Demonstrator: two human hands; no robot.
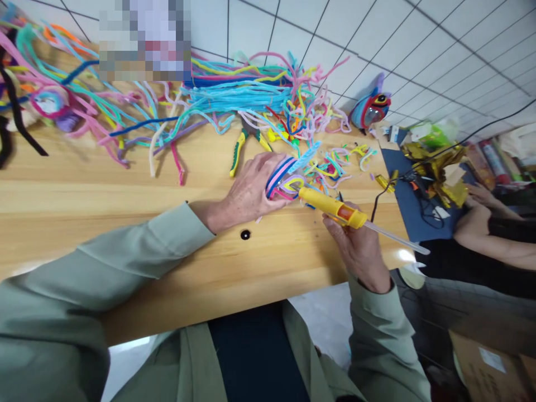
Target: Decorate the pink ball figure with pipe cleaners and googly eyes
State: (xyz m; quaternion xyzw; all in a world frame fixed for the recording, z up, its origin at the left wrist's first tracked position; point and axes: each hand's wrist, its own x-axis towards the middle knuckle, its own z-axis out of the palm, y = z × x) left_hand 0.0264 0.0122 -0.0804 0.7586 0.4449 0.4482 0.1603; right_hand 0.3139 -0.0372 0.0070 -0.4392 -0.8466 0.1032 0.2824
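My left hand (247,187) is closed around a rounded pipe-cleaner craft piece (281,177) with blue, pink, purple and yellow bands. A light blue pipe-cleaner strip (305,157) sticks up from its top. My right hand (360,245) grips a yellow hot glue gun (333,206), whose nozzle is at the right side of the craft piece; whether they touch, I cannot tell. A clear glue stick (397,237) juts from the gun's back end. Just beyond my left hand lie pliers (247,144) with yellow and green handles.
Bundled pipe cleaners (238,97) and loose ones cover the table's far side. Cut scraps (335,162) lie beyond the glue gun. A finished-looking fish-like craft (372,109) stands at the far right. A black cord (376,204) trails right, where another person's arms (481,229) rest near gold foil (444,173).
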